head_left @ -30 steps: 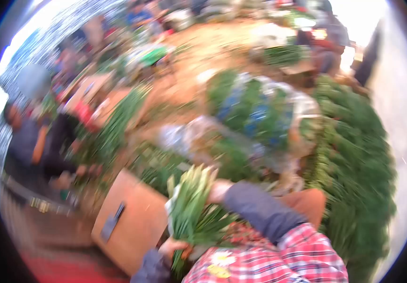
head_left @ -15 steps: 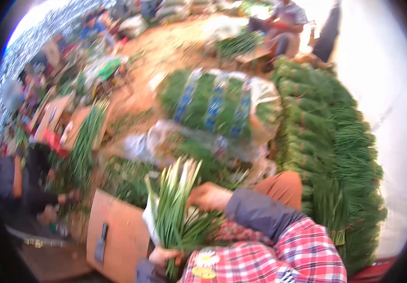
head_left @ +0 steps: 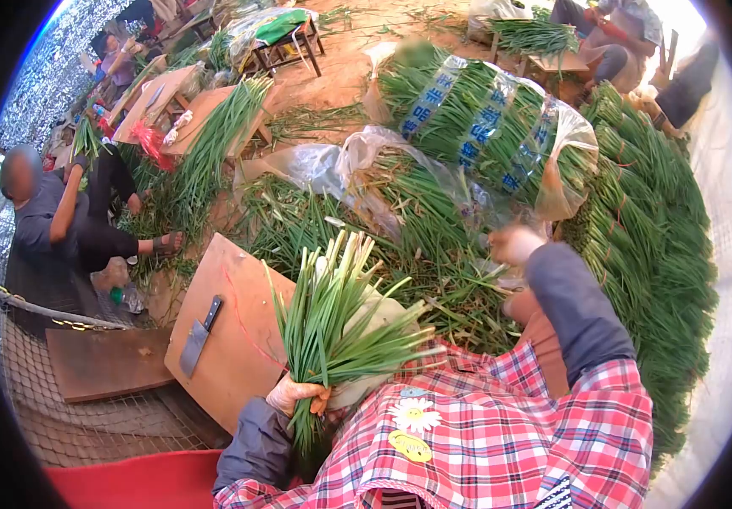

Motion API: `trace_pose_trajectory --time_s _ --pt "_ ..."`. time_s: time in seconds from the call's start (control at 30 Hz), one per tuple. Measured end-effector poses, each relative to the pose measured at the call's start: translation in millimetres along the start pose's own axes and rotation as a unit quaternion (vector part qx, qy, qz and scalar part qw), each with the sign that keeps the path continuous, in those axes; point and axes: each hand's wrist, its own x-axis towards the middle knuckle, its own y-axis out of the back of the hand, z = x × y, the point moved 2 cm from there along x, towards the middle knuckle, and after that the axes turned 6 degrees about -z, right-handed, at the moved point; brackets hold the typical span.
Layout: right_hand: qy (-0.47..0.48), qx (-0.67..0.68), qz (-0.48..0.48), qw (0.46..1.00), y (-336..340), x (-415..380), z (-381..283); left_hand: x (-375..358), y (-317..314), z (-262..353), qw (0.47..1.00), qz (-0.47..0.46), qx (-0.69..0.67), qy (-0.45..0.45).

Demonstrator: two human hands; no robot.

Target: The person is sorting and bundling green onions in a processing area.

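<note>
My left hand (head_left: pixel 298 396) is wrapped round a bunch of green stalks (head_left: pixel 328 327) with pale cut ends pointing up, held over my lap. Off to the right, my right hand (head_left: pixel 517 244) is stretched away from the bunch, above loose leaves; motion smears its fingers. A wooden board (head_left: pixel 243 310) stands beside the bunch on the left, with a cleaver (head_left: pixel 200 337) lying on it. Behind the bunch, loose green stalks and trimmings (head_left: pixel 459 301) cover the ground. Past my right hand lies a big plastic-wrapped bale of greens (head_left: pixel 476 119) with blue-lettered tape.
Stacked tied bundles (head_left: pixel 654 229) line the right side. On the left a seated person (head_left: pixel 47 204) holds greens near boards (head_left: pixel 154 93). More people are at the top right. A brown plank (head_left: pixel 111 360) and netting (head_left: pixel 35 424) lie at the lower left.
My right hand has left the bunch and moved to the right. My left hand still holds the stalks, which now fan out more. The camera view has shifted.
</note>
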Motion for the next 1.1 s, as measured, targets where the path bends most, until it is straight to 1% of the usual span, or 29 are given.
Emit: trace_pose_trajectory --time_s 0.03,0.07,0.1,0.13,0.17,0.2,0.23,0.27,0.3,0.33,0.37,0.43,0.47,0.57,0.6,0.63,0.7,0.73,0.77,0.83,0.9,0.93,0.97,1.0,1.03,1.07,1.1 --pt "-0.159 -0.117 -0.111 0.974 1 -18 -24 -1 4 -1 1.000 -0.011 -0.004 0.003" --pt "-0.172 -0.022 -0.026 0.985 3 -23 -42 -1 11 -5 1.000 -0.021 -0.010 0.005" --pt "-0.140 0.152 -0.039 0.978 5 -28 -60 1 13 -10 0.999 -0.031 -0.019 0.007" --pt "-0.070 0.286 -0.088 0.952 2 -35 -80 0 8 -9 1.000 -0.018 -0.018 0.002" --pt "0.004 0.312 -0.139 0.940 -14 -36 -96 0 6 -10 1.000 -0.012 -0.015 0.005" --pt "0.009 0.324 -0.175 0.930 -27 -36 -112 2 4 -8 1.000 -0.008 -0.008 0.003" --pt "0.012 0.302 -0.186 0.935 -34 -33 -125 4 2 -5 1.000 -0.005 -0.001 0.000" --pt "0.023 0.357 -0.176 0.917 -60 -24 -127 5 0 -5 1.000 -0.002 0.001 0.001" --pt "0.026 0.434 -0.185 0.881 -73 -18 -134 6 -1 -5 1.000 0.001 -0.006 0.005" --pt "0.013 0.463 -0.161 0.872 -89 -8 -137 6 -2 -5 1.000 0.007 -0.013 0.008" --pt "0.004 0.492 -0.138 0.860 -89 -3 -145 5 -3 -5 1.000 0.016 -0.020 0.012" --pt "-0.067 0.617 -0.163 0.767 -86 -1 -145 3 -6 -6 0.998 0.052 -0.017 0.024" --pt "-0.061 0.598 -0.173 0.780 -87 1 -145 2 -7 -7 0.997 0.070 -0.016 0.030" --pt "0.002 0.521 -0.213 0.826 -83 0 -139 3 -7 -6 0.997 0.067 0.018 0.021" --pt "0.014 0.465 -0.189 0.865 -86 1 -138 3 1 -12 0.998 0.048 -0.030 0.018" --pt "-0.011 0.499 -0.174 0.849 -88 0 -137 5 3 -15 0.998 0.041 -0.035 0.019" --pt "-0.059 0.564 -0.142 0.811 -76 -7 -143 6 4 -16 0.998 0.026 -0.045 0.020" --pt "-0.059 0.637 -0.106 0.761 -67 -10 -146 7 4 -16 0.998 0.036 -0.044 0.024" --pt "-0.058 0.675 -0.052 0.734 -61 -8 -143 8 0 -14 0.998 0.046 -0.042 0.028" --pt "-0.116 0.720 0.021 0.684 -55 3 -108 6 -3 -12 0.997 0.055 -0.039 0.032" --pt "-0.142 0.641 0.078 0.750 -31 11 -86 6 -3 -12 0.997 0.051 -0.040 0.029" --pt "-0.117 0.572 0.093 0.806 -17 11 -89 7 -3 -12 0.997 0.049 -0.044 0.026" --pt "-0.107 0.542 0.076 0.830 12 7 -110 8 -3 -12 0.997 0.047 -0.047 0.024" --pt "-0.070 0.538 0.054 0.838 16 14 -123 9 -4 -11 0.998 0.045 -0.050 0.020" --pt "-0.031 0.533 0.031 0.845 19 22 -136 10 -7 -8 0.999 0.046 -0.023 0.018" --pt "0.019 0.432 0.042 0.900 22 27 -156 11 -14 -4 0.999 0.049 0.005 0.014" --pt "0.068 0.326 0.054 0.942 22 30 -177 11 -18 -1 0.998 0.052 0.034 0.012"
